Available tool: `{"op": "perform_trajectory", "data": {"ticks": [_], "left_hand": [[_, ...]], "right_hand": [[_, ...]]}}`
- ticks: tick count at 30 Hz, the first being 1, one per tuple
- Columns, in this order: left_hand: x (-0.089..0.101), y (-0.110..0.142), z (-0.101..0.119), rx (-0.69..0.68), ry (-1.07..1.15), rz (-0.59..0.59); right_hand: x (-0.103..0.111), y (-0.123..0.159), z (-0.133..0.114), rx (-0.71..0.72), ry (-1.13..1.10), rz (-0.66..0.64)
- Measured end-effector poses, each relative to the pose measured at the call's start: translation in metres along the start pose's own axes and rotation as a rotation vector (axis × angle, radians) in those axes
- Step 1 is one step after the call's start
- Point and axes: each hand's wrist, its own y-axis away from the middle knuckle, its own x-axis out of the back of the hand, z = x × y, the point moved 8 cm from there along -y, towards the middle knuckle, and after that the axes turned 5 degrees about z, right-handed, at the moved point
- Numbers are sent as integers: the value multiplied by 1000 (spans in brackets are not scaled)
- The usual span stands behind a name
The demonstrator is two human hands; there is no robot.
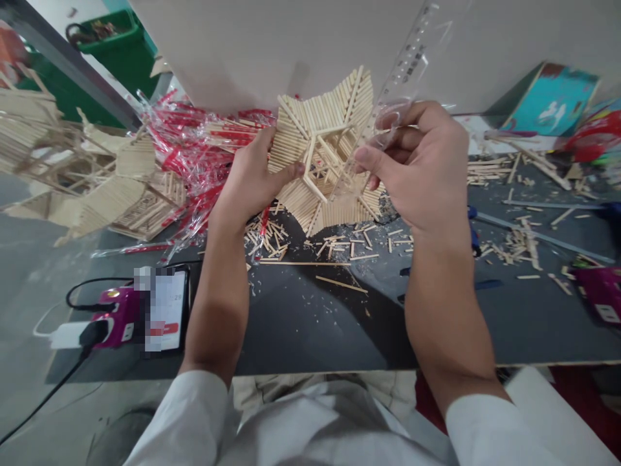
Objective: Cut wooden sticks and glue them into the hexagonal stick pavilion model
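Observation:
My left hand (262, 171) grips the left side of a flower-shaped structure (330, 107) built from thin wooden sticks, thumb on its front near the hexagonal centre opening. Between the fingers and thumb of my right hand (412, 155) is a clear plastic ruler (410, 65), slanting up to the right. Its lower end lies across the structure's centre, though I cannot tell whether it touches the sticks. Under the structure, short cut stick pieces (272, 239) are strewn over the dark tabletop (301, 323).
Red-and-clear wrapped stick bundles (194, 142) pile up at the left, beside larger stick structures (107, 188). A phone (167, 310) and a purple power socket (119, 317) lie front left. At right are a teal box (553, 100), more sticks and a second purple socket (599, 291).

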Motion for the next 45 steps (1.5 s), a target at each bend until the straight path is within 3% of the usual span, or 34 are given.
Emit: {"op": "perform_trajectory", "data": {"ticks": [12,28,45], "left_hand": [[-5,0,-11,5,0,-30],[-3,1,-5,35,32,-17],[-1,2,4,40,31,-9]], "right_hand": [[-1,1,-9,3,-103,21],[-4,2,5,-42,25,-18],[-3,4,-7,28,17,73]]}}
